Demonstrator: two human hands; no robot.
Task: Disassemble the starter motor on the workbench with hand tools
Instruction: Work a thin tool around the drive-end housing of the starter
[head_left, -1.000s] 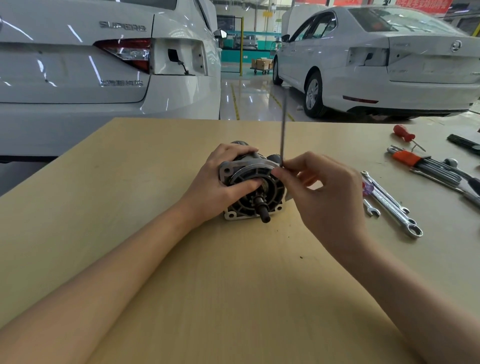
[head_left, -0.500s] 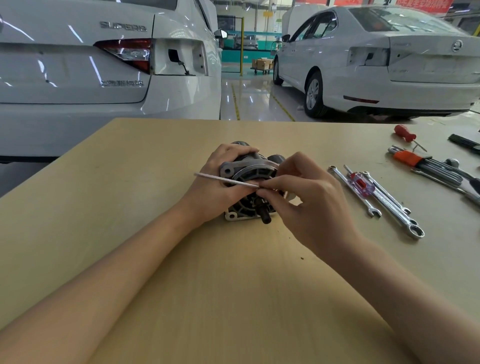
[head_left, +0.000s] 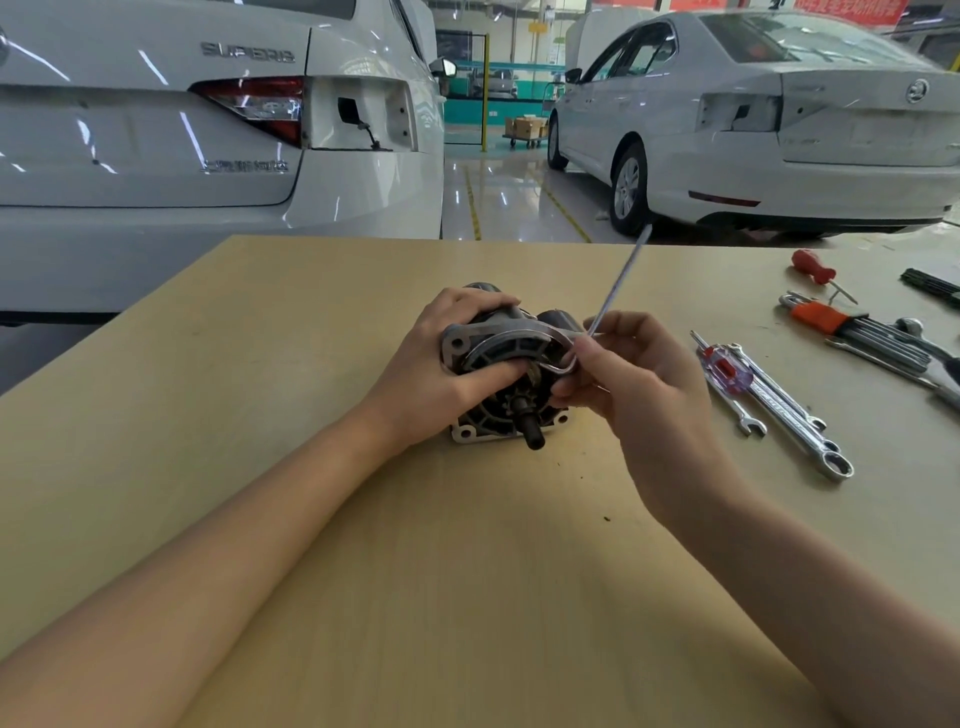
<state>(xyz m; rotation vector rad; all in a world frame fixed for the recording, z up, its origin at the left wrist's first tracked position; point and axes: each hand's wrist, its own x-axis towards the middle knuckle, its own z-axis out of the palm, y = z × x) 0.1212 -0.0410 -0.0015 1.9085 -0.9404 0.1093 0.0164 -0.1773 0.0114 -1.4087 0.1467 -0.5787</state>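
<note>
Clamped mid-bench by the left hand (head_left: 441, 364), the heavy grey cast-metal starter motor (head_left: 506, 384) is best gripped at its rigid housing; a thin long steel through-bolt (head_left: 621, 278) beside it is pinched by the right hand (head_left: 639, 384).

We have one view only, from a wide-angle camera on the person's head (so nothing is shared with a second view). It looks forward and down over the workbench (head_left: 260, 415), near to both forearms, and it reaches two white cars (head_left: 156, 130) behind.
</note>
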